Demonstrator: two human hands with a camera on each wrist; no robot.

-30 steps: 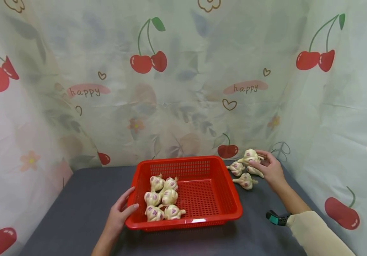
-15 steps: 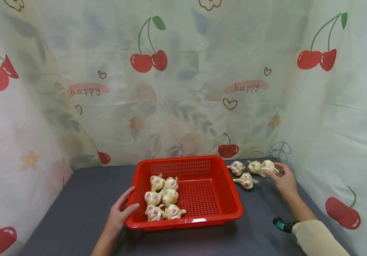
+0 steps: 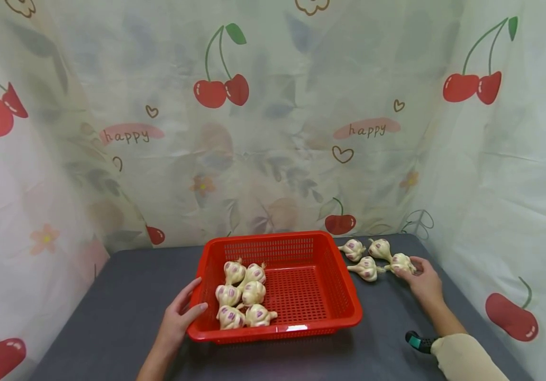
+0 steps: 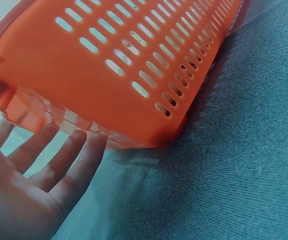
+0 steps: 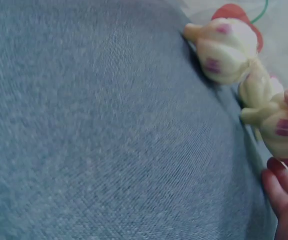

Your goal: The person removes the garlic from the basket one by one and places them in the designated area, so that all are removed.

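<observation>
The red plastic basket (image 3: 330, 324) stands mid-table, with several garlic bulbs (image 3: 253, 292) grouped in its left half. My left hand (image 3: 174, 321) grips its left rim, thumb on top; in the left wrist view the fingertips touch the outer wall (image 4: 74, 90). Right of the basket, my right hand (image 3: 427, 284) pinches a garlic bulb (image 3: 401, 262) between thumb and fingers, low over the table. In the right wrist view this bulb (image 5: 284, 131) shows its stem pointing away from the palm. Three other bulbs lie close by: one at the back (image 3: 380, 248), two nearer the basket (image 3: 366, 269).
A dark grey cloth (image 3: 125, 296) covers the table. Cherry-printed curtains (image 3: 273, 132) enclose its back and both sides. A black and teal strap (image 3: 418, 342) sits at the right wrist beside a cream sleeve (image 3: 463, 357).
My right hand has carried the garlic bulb rightward from above the others, then down and slightly nearer, beside the back bulb, which has also shifted and turned. The left hand and basket stay put.
</observation>
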